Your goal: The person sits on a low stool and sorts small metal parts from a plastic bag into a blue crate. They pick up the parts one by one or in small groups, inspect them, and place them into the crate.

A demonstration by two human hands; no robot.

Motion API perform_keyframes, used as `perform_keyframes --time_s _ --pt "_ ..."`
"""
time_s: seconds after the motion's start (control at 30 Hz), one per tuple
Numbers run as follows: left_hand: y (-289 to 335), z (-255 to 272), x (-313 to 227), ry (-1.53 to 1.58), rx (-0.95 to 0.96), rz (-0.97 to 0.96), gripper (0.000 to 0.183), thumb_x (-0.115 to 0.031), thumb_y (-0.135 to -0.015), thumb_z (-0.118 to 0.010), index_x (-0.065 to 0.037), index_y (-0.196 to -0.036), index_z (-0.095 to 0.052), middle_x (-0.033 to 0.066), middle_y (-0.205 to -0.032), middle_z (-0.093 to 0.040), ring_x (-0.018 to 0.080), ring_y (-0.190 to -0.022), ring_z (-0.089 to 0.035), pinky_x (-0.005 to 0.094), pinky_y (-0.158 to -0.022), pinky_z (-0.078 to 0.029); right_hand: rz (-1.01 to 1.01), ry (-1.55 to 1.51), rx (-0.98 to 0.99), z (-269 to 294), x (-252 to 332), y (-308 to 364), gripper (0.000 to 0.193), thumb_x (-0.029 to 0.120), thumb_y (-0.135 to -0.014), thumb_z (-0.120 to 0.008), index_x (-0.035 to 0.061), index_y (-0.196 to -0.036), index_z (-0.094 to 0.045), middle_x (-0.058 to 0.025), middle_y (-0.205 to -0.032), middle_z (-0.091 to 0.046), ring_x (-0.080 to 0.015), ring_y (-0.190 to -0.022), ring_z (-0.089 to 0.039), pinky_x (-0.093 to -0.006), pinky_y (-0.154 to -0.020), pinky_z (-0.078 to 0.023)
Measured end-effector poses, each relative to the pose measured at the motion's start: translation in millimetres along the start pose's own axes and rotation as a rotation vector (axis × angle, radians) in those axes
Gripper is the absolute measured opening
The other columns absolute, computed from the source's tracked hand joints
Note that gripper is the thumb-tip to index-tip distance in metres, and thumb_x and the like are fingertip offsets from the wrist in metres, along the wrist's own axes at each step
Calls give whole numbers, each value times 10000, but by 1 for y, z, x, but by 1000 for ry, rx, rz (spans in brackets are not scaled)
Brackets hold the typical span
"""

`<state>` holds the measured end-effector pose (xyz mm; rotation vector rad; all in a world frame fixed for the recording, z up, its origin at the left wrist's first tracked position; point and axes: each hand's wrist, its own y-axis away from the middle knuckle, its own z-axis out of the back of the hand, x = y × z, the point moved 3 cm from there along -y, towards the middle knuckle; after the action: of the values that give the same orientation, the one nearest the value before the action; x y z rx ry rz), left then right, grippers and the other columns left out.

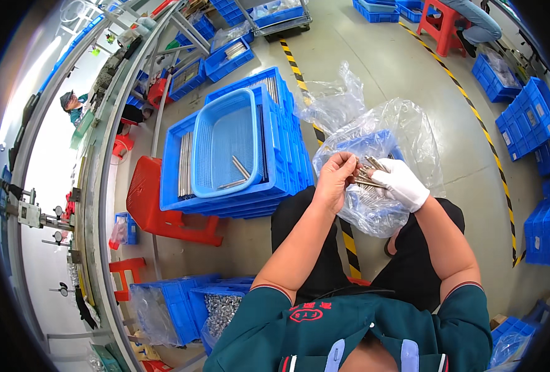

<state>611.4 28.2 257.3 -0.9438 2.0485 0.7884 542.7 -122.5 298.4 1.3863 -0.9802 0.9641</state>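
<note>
My right hand (405, 184), in a white glove, is closed round a bundle of slim metal rods (370, 171). Bare, my left hand (333, 183) meets it at the bundle's left side, thumb and fingers pinched together; what lies between them is too small to make out. Below both hands, a clear plastic bag (374, 214) spreads over a blue crate (383, 141) between my knees. To the left, a light-blue mesh basket (225, 118) rests on a stack of blue crates (278, 146), with a few loose rods (241, 167) near its front right corner.
Longer metal rods (186, 164) fill the top crate beside the basket. A red stool (154, 198) stands left of the stack. Small metal parts (222, 313) fill a crate at lower left. More blue crates (529, 121) line the right side. Someone sits by a red stool (436, 28) far right.
</note>
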Motion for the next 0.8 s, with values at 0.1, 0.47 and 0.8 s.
perform_keyframes --time_s 0.1,0.47,0.8 --pt "1 -6 -2 7 13 10 129 -216 -912 -613 -98 -950 -578 0 -830 -620 89 -700 -543 237 -657 -418 0 -26 -26 3 1 1 207 234 -879 -603 30 -848 -597 6 -632 -526 -61 -522 -467 -227 -469 -354" --pt "-3 -6 -2 138 67 20 72 -196 -923 -593 -124 -928 -589 -6 -824 -627 105 -701 -581 272 -644 -464 -25 -57 -35 3 0 -1 230 278 -909 -568 50 -888 -590 -3 -612 -540 -41 -439 -418 -201 -389 -297" --pt "-4 -11 -2 129 102 45 59 -158 -922 -587 -103 -941 -594 8 -783 -606 107 -662 -557 246 -634 -468 -60 -129 11 3 -2 4 247 303 -908 -588 58 -914 -615 17 -664 -538 -23 -492 -421 -186 -407 -289"
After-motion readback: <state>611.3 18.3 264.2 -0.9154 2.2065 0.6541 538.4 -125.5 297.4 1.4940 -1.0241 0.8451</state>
